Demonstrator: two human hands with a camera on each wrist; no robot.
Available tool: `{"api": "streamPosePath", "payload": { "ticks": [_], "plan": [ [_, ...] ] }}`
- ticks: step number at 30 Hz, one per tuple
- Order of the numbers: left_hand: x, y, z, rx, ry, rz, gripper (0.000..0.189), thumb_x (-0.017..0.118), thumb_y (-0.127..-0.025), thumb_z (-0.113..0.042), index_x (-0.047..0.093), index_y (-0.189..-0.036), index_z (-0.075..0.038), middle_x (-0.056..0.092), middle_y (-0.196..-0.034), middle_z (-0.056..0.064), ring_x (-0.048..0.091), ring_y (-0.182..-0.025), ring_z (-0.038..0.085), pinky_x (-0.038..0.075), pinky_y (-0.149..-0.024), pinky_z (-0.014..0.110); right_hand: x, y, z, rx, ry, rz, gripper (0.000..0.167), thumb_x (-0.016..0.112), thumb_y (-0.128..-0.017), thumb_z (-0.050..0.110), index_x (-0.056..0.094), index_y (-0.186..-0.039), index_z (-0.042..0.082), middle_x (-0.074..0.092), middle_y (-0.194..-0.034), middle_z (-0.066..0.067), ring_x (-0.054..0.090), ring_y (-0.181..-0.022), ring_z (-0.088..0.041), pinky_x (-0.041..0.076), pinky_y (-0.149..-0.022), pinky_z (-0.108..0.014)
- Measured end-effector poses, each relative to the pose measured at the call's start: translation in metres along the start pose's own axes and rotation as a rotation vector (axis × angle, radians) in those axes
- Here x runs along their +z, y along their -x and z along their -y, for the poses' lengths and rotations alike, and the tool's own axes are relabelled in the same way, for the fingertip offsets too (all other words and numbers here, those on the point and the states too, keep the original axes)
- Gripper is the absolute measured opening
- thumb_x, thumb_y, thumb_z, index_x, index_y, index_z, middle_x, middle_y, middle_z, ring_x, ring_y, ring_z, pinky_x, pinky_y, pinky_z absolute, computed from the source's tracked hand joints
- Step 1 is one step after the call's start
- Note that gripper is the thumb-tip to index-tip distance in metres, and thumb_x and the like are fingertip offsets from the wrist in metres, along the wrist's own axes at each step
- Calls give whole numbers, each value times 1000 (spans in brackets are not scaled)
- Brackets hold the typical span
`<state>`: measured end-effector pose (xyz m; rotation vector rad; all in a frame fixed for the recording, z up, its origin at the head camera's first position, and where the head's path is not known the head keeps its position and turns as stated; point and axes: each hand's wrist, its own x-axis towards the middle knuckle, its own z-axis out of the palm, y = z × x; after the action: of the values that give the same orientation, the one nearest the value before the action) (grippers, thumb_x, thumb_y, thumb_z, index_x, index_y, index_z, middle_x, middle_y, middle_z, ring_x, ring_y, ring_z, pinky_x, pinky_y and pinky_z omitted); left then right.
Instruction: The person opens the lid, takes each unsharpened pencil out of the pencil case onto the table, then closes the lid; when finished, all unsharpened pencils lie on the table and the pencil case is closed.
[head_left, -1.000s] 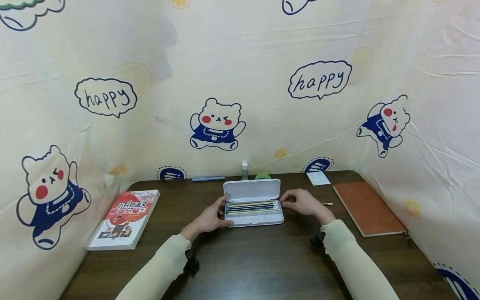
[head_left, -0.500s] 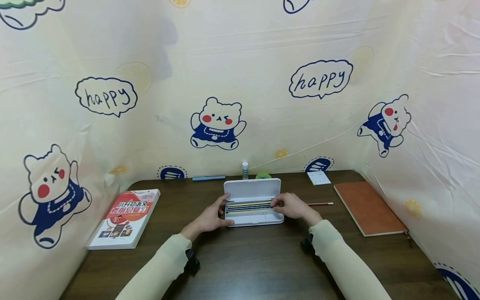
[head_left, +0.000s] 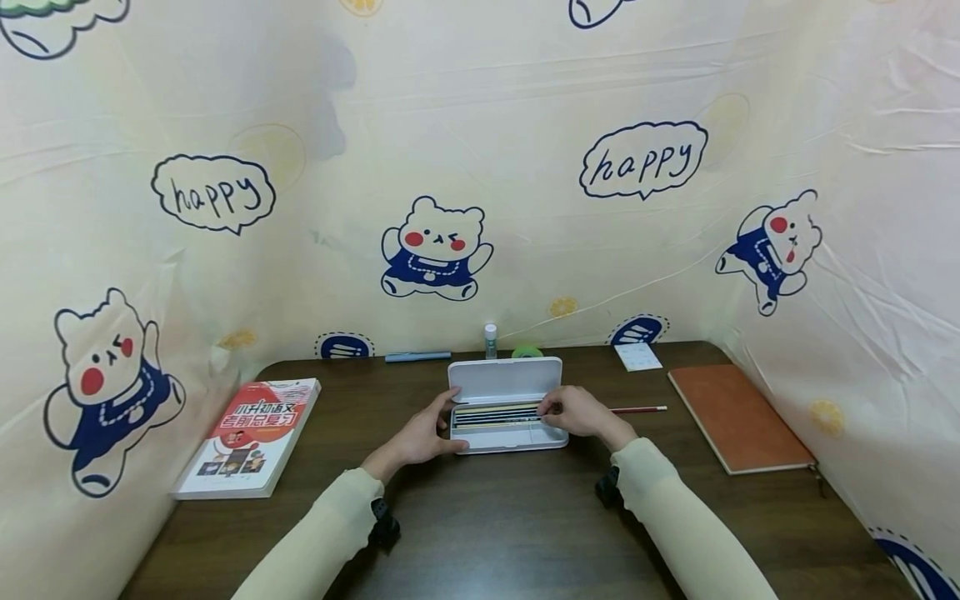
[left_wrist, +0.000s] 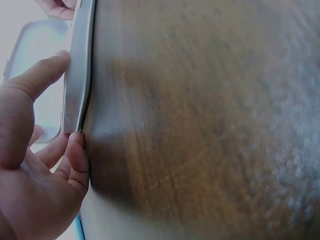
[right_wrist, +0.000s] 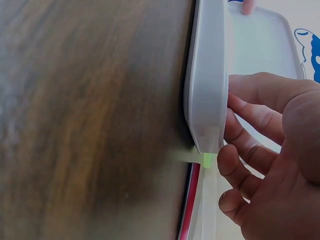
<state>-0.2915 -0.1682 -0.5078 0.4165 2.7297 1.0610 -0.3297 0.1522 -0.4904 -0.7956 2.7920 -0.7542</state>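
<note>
An open white pencil case [head_left: 510, 439] lies on the desk, its lid [head_left: 504, 382] tilted up at the back. Several dark and yellow pencils [head_left: 495, 414] lie lengthwise in it. My left hand [head_left: 417, 437] grips the case's left end, thumb at the front rim [left_wrist: 55, 67] and fingers round the side. At the right end, my right hand [head_left: 585, 412] has its thumb and curled forefinger down among the pencil ends. In the right wrist view the case wall [right_wrist: 207, 75] hides those fingertips; I cannot tell whether they pinch a pencil. The other fingers bend beside the case's corner.
A red pencil [head_left: 641, 409] lies right of the case. A brown notebook [head_left: 738, 417] and white card [head_left: 637, 357] are further right, a red-and-white book [head_left: 247, 437] at left. Behind stand a glue stick [head_left: 491, 342], green tape roll [head_left: 527, 352] and blue pen [head_left: 417, 357].
My right hand has moved left from beside the case to over the pencils' right ends, uncovering the red pencil on the desk. My left hand stays in place.
</note>
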Motion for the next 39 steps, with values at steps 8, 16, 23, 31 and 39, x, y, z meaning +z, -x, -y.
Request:
{"api": "streamPosePath", "payload": {
  "ticks": [8,16,23,31,39],
  "plan": [
    [1,1,0,-9,7,-4,97,84,-81,-35,26,-158,-22,56,-143,6,53,-99,17,46,-85,36,1,-1,0,7,-33,28,7,72,-90,11,75,-91,17,67,-82,7,53,-76,-11,46,-75,-30],
    [2,1,1,-9,6,-2,96,83,-82,-35,25,-158,-23,55,-143,6,53,-100,17,45,-86,36,0,3,3,49,-39,10,10,73,-89,11,76,-90,20,70,-87,7,54,-79,-12,45,-77,-32],
    [2,1,0,-13,8,-3,97,84,-82,-35,25,-158,-23,55,-143,5,52,-98,17,44,-85,35,-9,10,1,33,-54,-38,10,73,-90,11,77,-92,19,73,-97,5,55,-83,-13,47,-79,-34],
    [1,1,0,-10,6,-10,98,84,-81,-36,25,-158,-23,56,-142,5,52,-100,17,45,-86,35,-28,19,-8,2,-59,-76,9,71,-91,12,77,-95,18,72,-100,2,55,-86,-15,46,-79,-34],
    [1,0,-1,-4,4,-15,98,84,-81,-36,25,-158,-21,57,-141,5,52,-99,17,45,-86,35,-45,33,-22,17,-42,-122,8,70,-91,14,76,-95,18,70,-89,3,52,-78,-15,42,-70,-30]
  ]
}}
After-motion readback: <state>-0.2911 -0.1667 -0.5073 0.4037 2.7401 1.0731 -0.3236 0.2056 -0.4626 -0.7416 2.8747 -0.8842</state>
